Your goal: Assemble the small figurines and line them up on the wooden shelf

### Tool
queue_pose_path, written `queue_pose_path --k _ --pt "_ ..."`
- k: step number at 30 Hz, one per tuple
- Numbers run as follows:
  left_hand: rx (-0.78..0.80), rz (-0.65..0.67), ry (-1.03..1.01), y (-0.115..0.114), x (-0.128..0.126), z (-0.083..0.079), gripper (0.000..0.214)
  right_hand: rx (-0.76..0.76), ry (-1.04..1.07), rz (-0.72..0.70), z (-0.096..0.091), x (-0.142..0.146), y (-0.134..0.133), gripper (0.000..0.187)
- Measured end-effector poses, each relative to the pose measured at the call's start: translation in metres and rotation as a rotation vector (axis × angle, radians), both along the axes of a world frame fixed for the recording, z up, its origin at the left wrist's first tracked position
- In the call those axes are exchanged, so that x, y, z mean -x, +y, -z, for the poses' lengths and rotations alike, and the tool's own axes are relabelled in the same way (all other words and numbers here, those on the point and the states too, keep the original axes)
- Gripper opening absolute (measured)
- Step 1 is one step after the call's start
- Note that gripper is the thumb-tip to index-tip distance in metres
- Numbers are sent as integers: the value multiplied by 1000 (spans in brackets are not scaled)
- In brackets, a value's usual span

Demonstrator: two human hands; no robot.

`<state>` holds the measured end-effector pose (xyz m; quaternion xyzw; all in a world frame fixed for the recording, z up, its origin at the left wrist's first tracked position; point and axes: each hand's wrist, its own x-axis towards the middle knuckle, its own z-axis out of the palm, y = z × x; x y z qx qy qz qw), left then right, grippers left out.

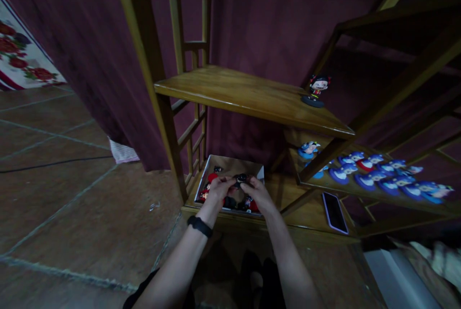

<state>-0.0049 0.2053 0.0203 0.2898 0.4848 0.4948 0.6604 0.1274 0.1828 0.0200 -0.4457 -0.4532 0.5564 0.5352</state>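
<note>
Over a shallow white cardboard box (234, 161) on the bottom shelf, my two hands meet around a small black-haired figurine (240, 179). My left hand (220, 188) pinches it from the left; a dark band circles that wrist. The fingers of my right hand (257, 191) close on its other side. Most of the figurine's body is hidden by fingers. Inside the box lie several red and black figurines (204, 193), partly covered by my hands.
One figurine on a dark base (317, 90) stands on the wooden shelf (230, 89) above. Several blue-based figurines (370, 177) fill a shelf to the right. A phone (334, 212) lies on the bottom board. A pale box (396, 275) is at lower right. A cable (54, 164) crosses the floor.
</note>
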Motion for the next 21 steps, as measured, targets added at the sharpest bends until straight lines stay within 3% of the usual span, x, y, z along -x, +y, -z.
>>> queue_pose_path --k 6,14,17,21 --pt "-365 -53 460 -11 -6 -5 23 176 301 23 11 -5 0 26" --pt "-816 203 1280 -38 -7 -20 40 205 410 93 33 -9 7 23" --pt "-929 249 1436 -38 -6 -19 44 194 415 88 37 -9 7 23" --pt "-973 254 1474 -39 -4 -15 46 192 392 70 41 -8 6 24"
